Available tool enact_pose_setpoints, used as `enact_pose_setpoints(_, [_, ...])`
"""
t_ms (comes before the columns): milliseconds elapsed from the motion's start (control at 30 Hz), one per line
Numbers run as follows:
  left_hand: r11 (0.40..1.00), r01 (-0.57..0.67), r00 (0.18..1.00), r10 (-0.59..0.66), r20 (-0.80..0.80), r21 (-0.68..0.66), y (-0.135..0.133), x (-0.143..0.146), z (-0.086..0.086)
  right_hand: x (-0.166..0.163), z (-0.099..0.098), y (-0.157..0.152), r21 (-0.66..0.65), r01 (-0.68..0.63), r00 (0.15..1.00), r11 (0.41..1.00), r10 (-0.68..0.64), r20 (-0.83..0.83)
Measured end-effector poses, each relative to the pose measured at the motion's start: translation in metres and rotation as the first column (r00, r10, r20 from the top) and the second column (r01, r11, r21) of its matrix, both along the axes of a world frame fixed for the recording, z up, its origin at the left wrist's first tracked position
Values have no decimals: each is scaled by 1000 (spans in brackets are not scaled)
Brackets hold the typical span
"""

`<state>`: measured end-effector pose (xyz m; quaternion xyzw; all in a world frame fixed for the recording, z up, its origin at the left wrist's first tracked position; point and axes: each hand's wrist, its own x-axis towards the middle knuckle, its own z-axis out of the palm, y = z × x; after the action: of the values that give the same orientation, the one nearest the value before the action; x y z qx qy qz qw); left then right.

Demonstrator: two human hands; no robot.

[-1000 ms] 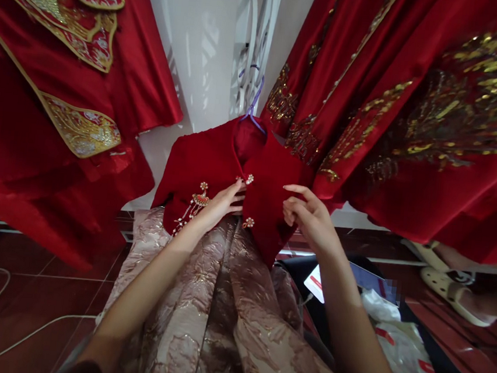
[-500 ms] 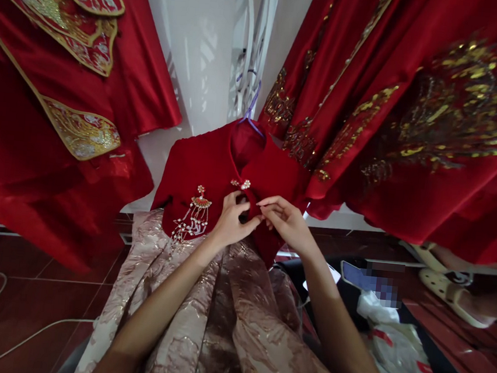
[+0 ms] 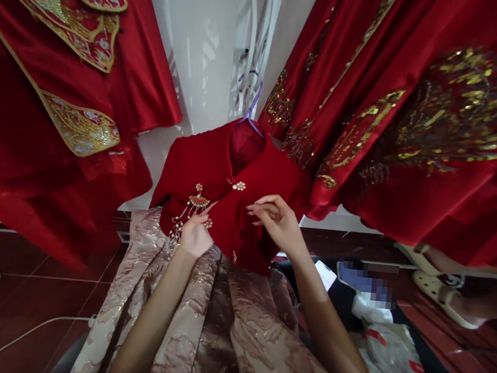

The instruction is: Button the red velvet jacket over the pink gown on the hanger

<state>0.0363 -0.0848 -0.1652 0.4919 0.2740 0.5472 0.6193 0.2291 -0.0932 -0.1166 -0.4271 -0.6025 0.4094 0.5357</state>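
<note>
Both hands work at the front of a red velvet jacket (image 3: 277, 166), which hangs from a purple hanger (image 3: 251, 106) with its hem over the upper edge of a pinkish brocade skirt (image 3: 276, 353). On the left, the left hand (image 3: 198, 237) sits near the jacket's lower edge, beside a tasselled fan brooch (image 3: 198, 201) and a small flower ornament (image 3: 207, 223). Its thumb and forefinger point upward; whether its other fingers grip the velvet I cannot tell. The right hand (image 3: 279, 223) is over the opposite half of the jacket front, fingers loosely bent and parted, holding nothing visible; contact with the cloth is unclear.

A pearl flower clasp (image 3: 238, 185) sits just below the jacket's neckline, and another ornament (image 3: 233, 256) lies close to the hem. Red satin garments with gold embroidery (image 3: 81, 126) and sequins (image 3: 462, 113) hang at either side. Right of the skirt, a phone (image 3: 325, 275) with a lit screen and a clear plastic bag (image 3: 395, 347) rest on a black surface (image 3: 441, 372).
</note>
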Motion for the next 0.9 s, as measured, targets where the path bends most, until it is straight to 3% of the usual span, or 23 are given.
enact_pose_setpoints(167, [973,-151,925,201,-322,173,14,-7,2,-5,-17,2,49,-41,963,998,27,267])
enact_pose_setpoints(267, [875,-355,812,464,-355,330,19,-12,1,-13,-18,0,119,70,919,990,-110,379])
enact_pose_setpoints(333, [808,-472,760,576,-301,352,18,-15,3,-20,-14,-5,149,119,902,982,-170,398])
enact_pose_setpoints(400, [851,-437,812,513,-279,292,11,-16,10,-28,-8,-11,131,74,915,989,-119,386])
enact_pose_setpoints(467, [944,-256,908,309,-285,208,2,-17,20,-36,-6,-17,80,-4,939,997,-24,344])
enact_pose_setpoints(533, [984,-94,944,137,-300,152,-6,-16,29,-42,-9,-19,54,-38,955,998,20,295])
enact_pose_setpoints(700, [999,-26,927,38,-373,38,-9,-17,30,-45,-21,-15,37,-25,953,999,12,301])
enact_pose_setpoints(900, [985,167,894,-166,-416,-32,-10,-28,26,-33,-19,-10,-12,-225,937,974,220,273])
